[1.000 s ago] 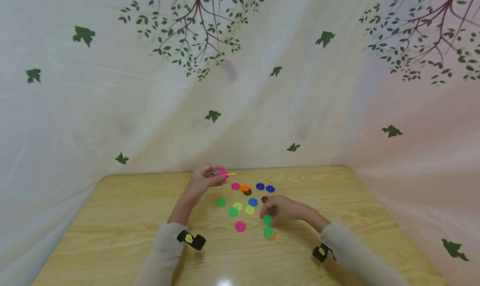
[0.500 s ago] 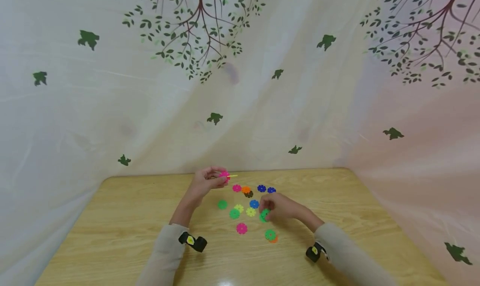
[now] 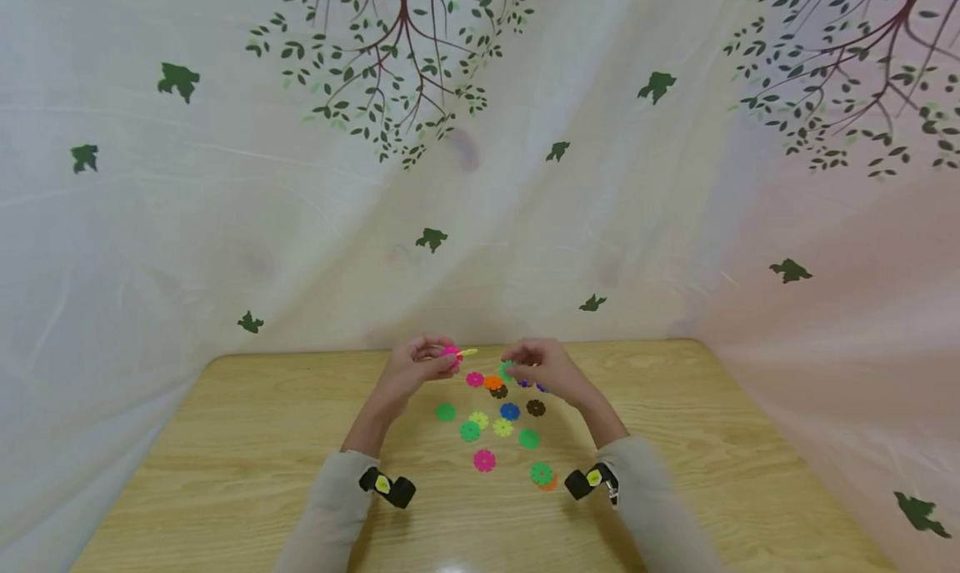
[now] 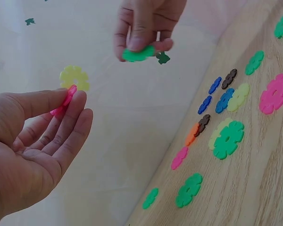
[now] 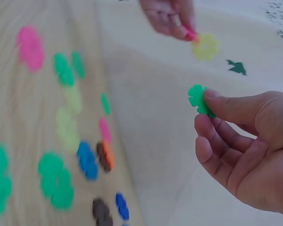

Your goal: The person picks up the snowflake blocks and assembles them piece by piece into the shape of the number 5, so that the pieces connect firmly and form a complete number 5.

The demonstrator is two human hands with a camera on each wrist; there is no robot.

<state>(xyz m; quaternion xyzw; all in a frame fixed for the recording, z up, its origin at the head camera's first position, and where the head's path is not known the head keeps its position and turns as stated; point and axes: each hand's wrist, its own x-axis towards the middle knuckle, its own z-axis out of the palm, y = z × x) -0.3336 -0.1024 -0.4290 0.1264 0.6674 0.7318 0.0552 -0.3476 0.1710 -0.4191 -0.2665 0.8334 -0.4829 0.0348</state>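
Note:
My left hand [image 3: 411, 373] pinches a pink flower-shaped interlocking disc [image 4: 68, 97] between thumb and fingers. A yellow disc [image 4: 75, 75] is joined to the pink one at an angle and stands out beyond the fingertips. Facing it across a small gap, my right hand [image 3: 553, 371] pinches a green disc [image 5: 196, 97] by its edge, with the notched rim turned toward the left hand. Both hands are raised over the far part of the table.
On the wooden table [image 3: 262, 456] lie several loose discs, among them a pink one [image 3: 484, 460], a blue one [image 3: 510, 411], a brown one [image 3: 536, 408] and a green one [image 3: 541, 473] overlapping an orange one. A printed cloth [image 3: 337, 248] hangs behind the table's back edge.
My right hand has picked up a green disc from the right of the pile and brought it up and away, level with the left hand. The left hand has stayed nearly still.

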